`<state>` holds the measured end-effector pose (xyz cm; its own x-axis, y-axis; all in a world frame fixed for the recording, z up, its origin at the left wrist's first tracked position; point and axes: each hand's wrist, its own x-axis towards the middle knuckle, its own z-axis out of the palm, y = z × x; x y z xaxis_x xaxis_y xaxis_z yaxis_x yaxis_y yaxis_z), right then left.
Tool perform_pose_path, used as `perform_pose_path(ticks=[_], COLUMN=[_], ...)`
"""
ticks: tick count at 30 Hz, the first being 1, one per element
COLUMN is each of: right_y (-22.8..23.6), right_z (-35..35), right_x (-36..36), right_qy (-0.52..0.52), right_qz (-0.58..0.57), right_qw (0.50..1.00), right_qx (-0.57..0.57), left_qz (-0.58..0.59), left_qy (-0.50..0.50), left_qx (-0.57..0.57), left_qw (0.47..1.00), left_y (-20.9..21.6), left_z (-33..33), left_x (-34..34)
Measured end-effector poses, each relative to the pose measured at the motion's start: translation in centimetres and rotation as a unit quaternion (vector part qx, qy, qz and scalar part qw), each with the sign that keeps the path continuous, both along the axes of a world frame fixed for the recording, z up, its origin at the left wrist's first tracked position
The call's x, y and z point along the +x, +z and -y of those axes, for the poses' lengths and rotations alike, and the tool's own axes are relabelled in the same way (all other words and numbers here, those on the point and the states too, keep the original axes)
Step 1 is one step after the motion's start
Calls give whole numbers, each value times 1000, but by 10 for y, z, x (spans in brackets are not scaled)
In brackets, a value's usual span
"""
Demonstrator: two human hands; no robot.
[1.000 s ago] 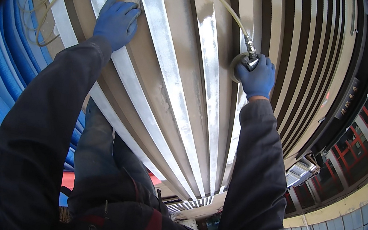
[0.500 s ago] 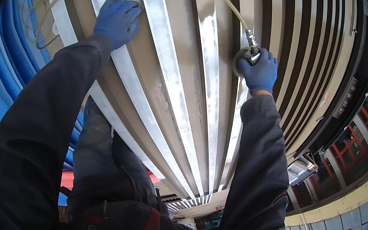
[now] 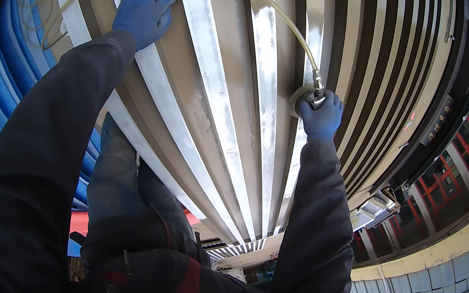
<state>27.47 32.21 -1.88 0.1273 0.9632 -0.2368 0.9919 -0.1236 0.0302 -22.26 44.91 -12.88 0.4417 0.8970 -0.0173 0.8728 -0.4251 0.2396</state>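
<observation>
My right hand (image 3: 322, 116), in a blue glove, is wrapped round a small air sander (image 3: 315, 99) with a round disc. The disc sits against a pale strip (image 3: 313, 45) of a large beige ribbed panel (image 3: 233, 40). A yellowish air hose (image 3: 277, 5) runs from the metal fitting on the sander in an arc up and over to the left. Also gloved in blue, my left hand (image 3: 143, 13) rests with fingers stretched out on another whitish strip (image 3: 161, 74) of the panel. It holds nothing. My right fingertips are partly hidden behind the tool.
To the right the panel continues in dark and beige ribs (image 3: 391, 60). Blue corrugated material (image 3: 7, 72) stands at the left, with loops of hose (image 3: 35, 7) above it. A building with red-framed windows (image 3: 450, 169) lies beyond on the right.
My right hand has brought the sander down along the strip, closer to me, and the hose has followed. My left hand has shifted slightly left and up in the picture, still on its strip.
</observation>
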Motion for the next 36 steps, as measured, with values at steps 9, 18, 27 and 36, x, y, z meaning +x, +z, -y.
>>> perform_pose_path(ticks=[9, 18, 27, 36], right_y=[11, 3, -2, 7], right_z=[6, -1, -20, 50], right_x=[-1, -1, -16, 17], right_qy=[-46, -21, -18, -65], right_qz=[30, 7, -7, 7], right_qw=[996, 1000, 1000, 997], right_qx=[-64, -17, 4, -44], left_qz=[-6, 13, 0, -5], left_qy=[6, -7, -15, -5], left_qx=[-12, -1, 19, 16], left_qw=[1000, 1000, 1000, 1000], left_y=[-1, -2, -8, -8], left_z=[1, -2, -1, 0], left_x=[1, -3, -4, -3])
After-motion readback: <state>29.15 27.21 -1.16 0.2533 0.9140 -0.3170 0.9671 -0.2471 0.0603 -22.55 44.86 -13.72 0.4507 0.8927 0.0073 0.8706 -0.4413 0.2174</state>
